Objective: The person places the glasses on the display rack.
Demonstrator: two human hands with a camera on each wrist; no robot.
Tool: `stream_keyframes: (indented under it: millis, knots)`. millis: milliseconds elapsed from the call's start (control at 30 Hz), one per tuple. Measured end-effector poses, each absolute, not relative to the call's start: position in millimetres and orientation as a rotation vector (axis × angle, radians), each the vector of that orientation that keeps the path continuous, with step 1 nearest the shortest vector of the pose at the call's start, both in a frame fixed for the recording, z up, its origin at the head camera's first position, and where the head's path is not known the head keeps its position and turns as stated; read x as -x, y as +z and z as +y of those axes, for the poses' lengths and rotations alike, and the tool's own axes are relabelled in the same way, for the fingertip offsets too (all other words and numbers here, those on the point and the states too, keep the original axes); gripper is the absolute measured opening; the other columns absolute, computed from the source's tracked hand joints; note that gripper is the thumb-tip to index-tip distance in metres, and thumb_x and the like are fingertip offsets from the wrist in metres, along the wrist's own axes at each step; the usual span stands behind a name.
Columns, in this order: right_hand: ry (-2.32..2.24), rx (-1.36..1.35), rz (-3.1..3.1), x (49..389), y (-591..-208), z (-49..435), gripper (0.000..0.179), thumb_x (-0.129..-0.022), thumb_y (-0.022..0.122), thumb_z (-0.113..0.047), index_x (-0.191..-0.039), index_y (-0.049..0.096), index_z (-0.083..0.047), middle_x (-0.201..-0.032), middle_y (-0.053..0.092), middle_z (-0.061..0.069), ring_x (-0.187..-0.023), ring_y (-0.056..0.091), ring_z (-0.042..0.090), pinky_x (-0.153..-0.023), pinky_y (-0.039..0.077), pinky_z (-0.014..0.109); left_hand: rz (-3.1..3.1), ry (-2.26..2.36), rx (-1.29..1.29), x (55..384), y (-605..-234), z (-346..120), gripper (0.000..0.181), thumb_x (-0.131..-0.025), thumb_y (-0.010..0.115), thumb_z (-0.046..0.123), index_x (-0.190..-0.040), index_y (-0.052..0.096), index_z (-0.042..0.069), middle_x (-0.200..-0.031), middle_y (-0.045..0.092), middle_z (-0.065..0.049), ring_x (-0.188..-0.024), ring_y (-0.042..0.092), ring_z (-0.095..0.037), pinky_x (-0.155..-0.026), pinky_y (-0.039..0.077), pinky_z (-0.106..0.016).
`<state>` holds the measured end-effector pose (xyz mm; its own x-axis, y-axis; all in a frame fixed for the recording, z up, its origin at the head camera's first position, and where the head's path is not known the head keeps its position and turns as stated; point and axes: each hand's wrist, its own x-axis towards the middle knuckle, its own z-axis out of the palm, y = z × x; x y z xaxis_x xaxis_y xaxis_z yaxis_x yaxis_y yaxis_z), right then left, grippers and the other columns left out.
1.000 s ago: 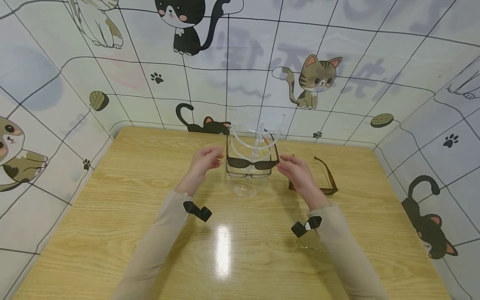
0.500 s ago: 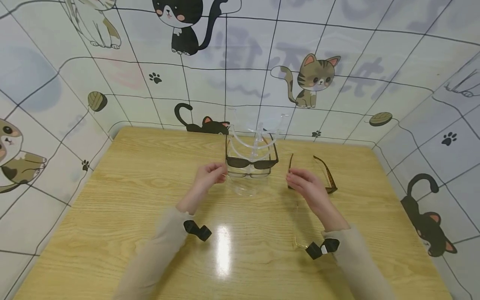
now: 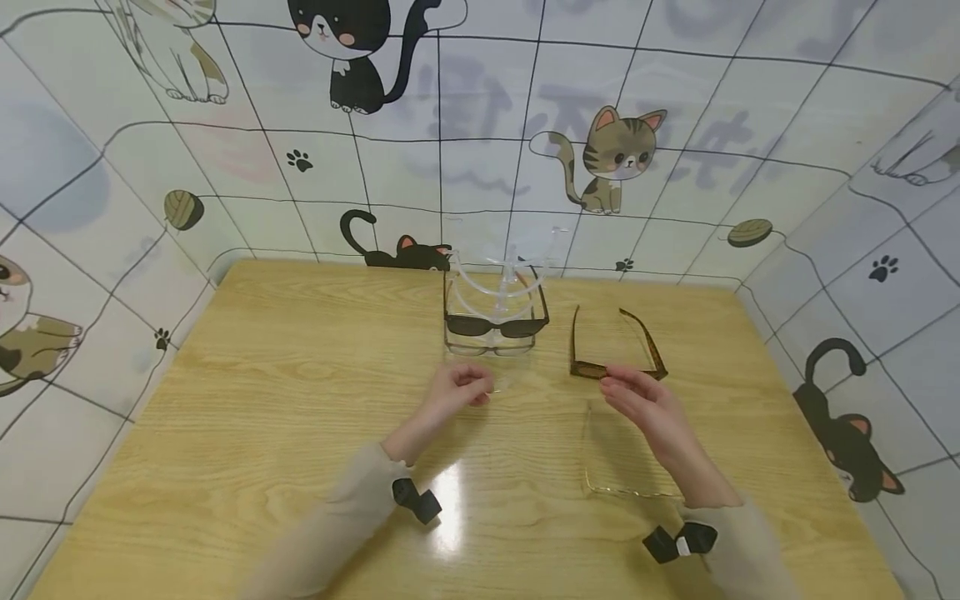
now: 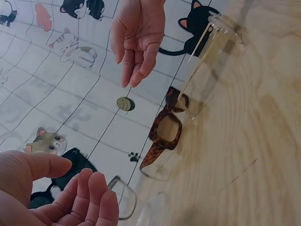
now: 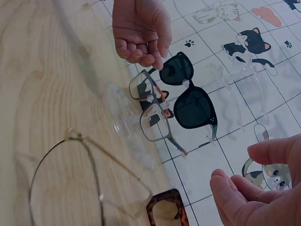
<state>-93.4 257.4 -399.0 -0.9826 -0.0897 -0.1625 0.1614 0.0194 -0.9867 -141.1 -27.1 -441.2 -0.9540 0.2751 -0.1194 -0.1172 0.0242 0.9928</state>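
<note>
A clear display stand (image 3: 504,292) at the back of the table bears dark sunglasses (image 3: 517,328), also seen as black sunglasses (image 5: 192,108) in the right wrist view. Just below them on the stand are grey-framed clear glasses (image 3: 471,350). My left hand (image 3: 450,393) hovers before the stand's base, fingers loosely curled around nothing. My right hand (image 3: 652,412), relaxed and without anything in it, overlaps the front of tortoiseshell glasses (image 3: 588,369) in the head view. Thin gold-rimmed glasses (image 3: 626,492) lie below it, partly hidden by the hand and wrist.
The wooden table (image 3: 262,400) meets a wall sheet (image 3: 487,108) printed with cats and grid lines, which rises close behind the stand and along both sides. A glare spot (image 3: 447,508) shines on the tabletop near the front.
Both hands have drawn away from the stand's sides toward the person, the left also swinging inward and the right outward. The sunglasses stay on the stand. The head view has shifted slightly.
</note>
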Motion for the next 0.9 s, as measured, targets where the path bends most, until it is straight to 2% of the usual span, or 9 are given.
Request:
stream_keyframes:
  millis: [133, 300, 433, 500, 633, 733, 900]
  knots:
    - [-2.069, -0.06, 2.14, 80, -401, 268, 0.045, -0.096, 0.053, -0.011, -0.132, 0.037, 0.012, -0.106, 0.061, -0.008, -0.1, 0.06, 0.004, -0.088, 0.048, 0.018, 2.004, 1.981, -0.159, 137, -447, -14, 0.021, -0.087, 0.062, 0.004, -0.1, 0.063, -0.013, -0.082, 0.066, -0.013, -0.063, 0.06, -0.009, -0.072, 0.057, -0.037]
    - [-2.12, -0.043, 2.135, 67, -407, 284, 0.031, -0.096, 0.053, -0.008, -0.125, 0.047, 0.002, -0.106, 0.062, -0.007, -0.1, 0.061, 0.006, -0.086, 0.049, 0.019, 1.959, 1.942, -0.223, 131, -453, 2, 0.02, -0.088, 0.062, 0.004, -0.099, 0.063, -0.012, -0.08, 0.065, -0.007, -0.065, 0.061, -0.011, -0.071, 0.057, -0.038]
    - [-2.125, -0.089, 2.153, 56, -411, 296, 0.024, -0.095, 0.053, -0.006, -0.119, 0.054, -0.008, -0.106, 0.063, -0.009, -0.099, 0.061, 0.006, -0.085, 0.049, 0.018, 1.932, 1.885, -0.264, 125, -459, 16, 0.021, -0.087, 0.063, 0.006, -0.1, 0.064, -0.01, -0.08, 0.067, -0.011, -0.065, 0.062, -0.013, -0.07, 0.057, -0.037]
    - [-2.121, -0.138, 2.168, 51, -413, 302, 0.022, -0.095, 0.055, -0.006, -0.116, 0.057, -0.014, -0.105, 0.064, -0.01, -0.098, 0.062, 0.005, -0.084, 0.05, 0.018, 1.92, 1.858, -0.276, 123, -462, 24, 0.021, -0.087, 0.064, 0.007, -0.101, 0.065, -0.009, -0.082, 0.068, -0.015, -0.065, 0.064, -0.015, -0.069, 0.057, -0.035]
    - [-2.109, -0.218, 2.209, 41, -418, 316, 0.022, -0.094, 0.057, -0.009, -0.115, 0.059, -0.016, -0.103, 0.064, -0.012, -0.097, 0.062, 0.004, -0.083, 0.05, 0.016, 1.89, 1.84, -0.289, 117, -466, 36, 0.021, -0.085, 0.065, 0.005, -0.101, 0.065, -0.009, -0.085, 0.068, -0.02, -0.068, 0.066, -0.021, -0.067, 0.057, -0.034]
    - [-2.132, -0.273, 2.243, 35, -425, 327, 0.023, -0.092, 0.059, -0.009, -0.115, 0.06, -0.012, -0.101, 0.065, -0.009, -0.094, 0.062, 0.004, -0.082, 0.05, 0.017, 1.858, 1.845, -0.293, 113, -467, 45, 0.021, -0.084, 0.065, 0.002, -0.101, 0.065, -0.011, -0.084, 0.068, -0.02, -0.068, 0.067, -0.023, -0.066, 0.057, -0.034]
    - [-2.044, -0.371, 2.378, 25, -431, 340, 0.02, -0.091, 0.062, -0.012, -0.11, 0.062, -0.021, -0.098, 0.065, -0.014, -0.09, 0.062, 0.0, -0.078, 0.051, 0.015, 1.822, 1.814, -0.304, 107, -469, 60, 0.022, -0.084, 0.065, 0.002, -0.101, 0.065, -0.011, -0.085, 0.068, -0.021, -0.071, 0.067, -0.026, -0.065, 0.057, -0.031]
